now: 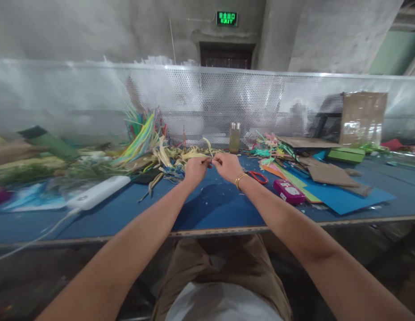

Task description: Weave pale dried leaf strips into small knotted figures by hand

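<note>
My left hand (pixel 195 169) and my right hand (pixel 227 166) meet over the blue table top (pixel 207 205), fingers pinched together on a small piece between them that is too small to name. A pale yellow strip (pixel 197 154) from the straw-like pile (pixel 167 162) runs toward the pinch. A gold bracelet (pixel 240 179) sits on my right wrist. Red-handled scissors (pixel 257 177) lie just right of my right hand.
A white power strip (pixel 98 191) with a cord lies at left. Coloured strips (pixel 142 133) stand behind the pile. A small bottle (pixel 234 138), a magenta box (pixel 288 191), blue paper (pixel 344 198) and cardboard (pixel 331 174) lie at right. A perforated screen (pixel 227 98) backs the table.
</note>
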`<state>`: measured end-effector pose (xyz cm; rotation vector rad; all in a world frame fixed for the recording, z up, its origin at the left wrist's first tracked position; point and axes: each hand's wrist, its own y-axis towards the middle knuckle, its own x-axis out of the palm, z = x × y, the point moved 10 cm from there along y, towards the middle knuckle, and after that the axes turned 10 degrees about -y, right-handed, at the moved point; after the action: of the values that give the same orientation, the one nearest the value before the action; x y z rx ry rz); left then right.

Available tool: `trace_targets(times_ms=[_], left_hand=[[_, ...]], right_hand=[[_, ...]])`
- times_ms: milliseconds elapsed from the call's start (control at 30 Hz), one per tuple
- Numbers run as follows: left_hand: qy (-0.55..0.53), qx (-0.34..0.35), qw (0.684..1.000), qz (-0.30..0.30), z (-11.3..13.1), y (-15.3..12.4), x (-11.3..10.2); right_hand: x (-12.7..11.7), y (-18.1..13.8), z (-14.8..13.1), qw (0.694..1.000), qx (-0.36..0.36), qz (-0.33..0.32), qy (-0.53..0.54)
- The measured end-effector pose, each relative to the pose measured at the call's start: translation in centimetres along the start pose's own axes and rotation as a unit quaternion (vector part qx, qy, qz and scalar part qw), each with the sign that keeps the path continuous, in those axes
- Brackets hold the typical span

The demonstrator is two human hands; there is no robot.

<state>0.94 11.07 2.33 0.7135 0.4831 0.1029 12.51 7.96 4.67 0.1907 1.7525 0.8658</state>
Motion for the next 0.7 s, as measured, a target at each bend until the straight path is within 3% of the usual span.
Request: trace_targets(times_ms=[167,333,500,700], left_hand=[[-0.094,-0.037,0.993,-0.061,-0.7,0.4,0.9],[-0.193,-0.066,0.971,-0.122,-1.1,0.1,2.4],[-0.261,-0.124,0.940,-0.179,-1.0,-1.1,4.0],[-0.366,-0.185,0.894,-0.179,-1.2,-1.8,4.6]], right_hand=[[-0.8,0.2,0.7,1.000,-0.001,0.013,0.005],[-3.1,0.7,3.7,0.995,0.068,0.074,-0.017],[-0.1,1.1,5.1,0.990,0.083,-0.006,0.111],[1.2,1.3,5.8,0.970,0.112,0.017,0.215]])
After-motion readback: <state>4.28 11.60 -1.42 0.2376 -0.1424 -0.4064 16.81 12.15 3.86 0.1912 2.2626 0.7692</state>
